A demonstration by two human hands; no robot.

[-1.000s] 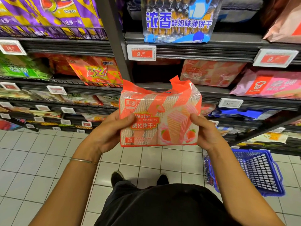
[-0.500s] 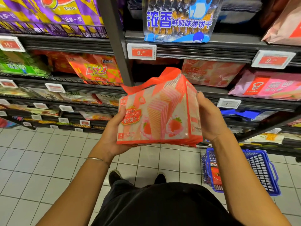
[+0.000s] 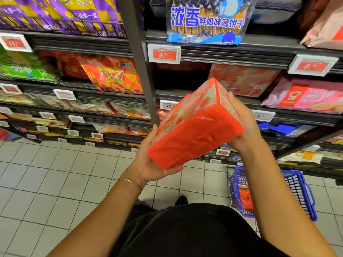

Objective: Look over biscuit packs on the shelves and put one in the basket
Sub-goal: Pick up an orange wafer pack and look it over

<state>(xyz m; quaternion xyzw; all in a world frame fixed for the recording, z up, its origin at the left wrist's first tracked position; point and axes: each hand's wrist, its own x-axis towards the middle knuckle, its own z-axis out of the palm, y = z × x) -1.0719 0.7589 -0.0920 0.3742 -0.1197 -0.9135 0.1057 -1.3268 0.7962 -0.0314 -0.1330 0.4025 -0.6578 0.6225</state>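
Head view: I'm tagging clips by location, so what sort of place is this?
Most likely a supermarket snack aisle: tiered shelves of biscuit packs like the held orange wafer pack, red price tags on the shelf edges, and a blue shopping basket on the tiled floor.

Bright, even light — edges warped.

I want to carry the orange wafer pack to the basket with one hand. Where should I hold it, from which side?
Probably the middle of the orange wafer pack, coming from the plain orange side that faces you: thumb on the printed front, fingers behind. It is a long tilted block; left hand and right hand hold only its ends.
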